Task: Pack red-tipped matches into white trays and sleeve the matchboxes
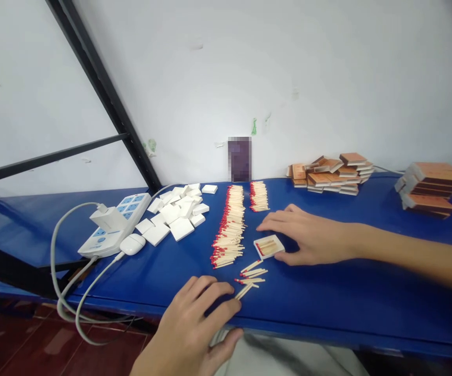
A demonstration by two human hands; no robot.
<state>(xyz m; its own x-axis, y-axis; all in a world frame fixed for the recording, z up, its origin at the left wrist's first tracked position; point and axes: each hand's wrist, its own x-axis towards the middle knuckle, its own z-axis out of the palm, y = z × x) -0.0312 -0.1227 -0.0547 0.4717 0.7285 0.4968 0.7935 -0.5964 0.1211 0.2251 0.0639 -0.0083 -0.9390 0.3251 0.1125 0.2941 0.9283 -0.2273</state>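
A small white matchbox tray [269, 246] lies on the blue tabletop with several red-tipped matches in it. My right hand [310, 235] is around its far right side, the thumb at the near right corner and the fingers reaching past the far edge, spread apart. Just in front of the tray are several loose matches [252, 272]. My left hand [200, 316] is beside them, fingers apart and slightly curled; its index fingertip is close to the nearest match, and I cannot tell whether they touch. A long row of matches [231, 224] lies left of the tray, with a shorter row [259, 196] behind it.
White matchbox trays [174, 211] are heaped to the left. Beyond them, a power strip [116, 224] holds a charger [112, 219], with cables and a white earbud case [132, 244]. Matchbox sleeves [329, 175] are piled at the wall; stacked matchboxes [431, 188] stand far right.
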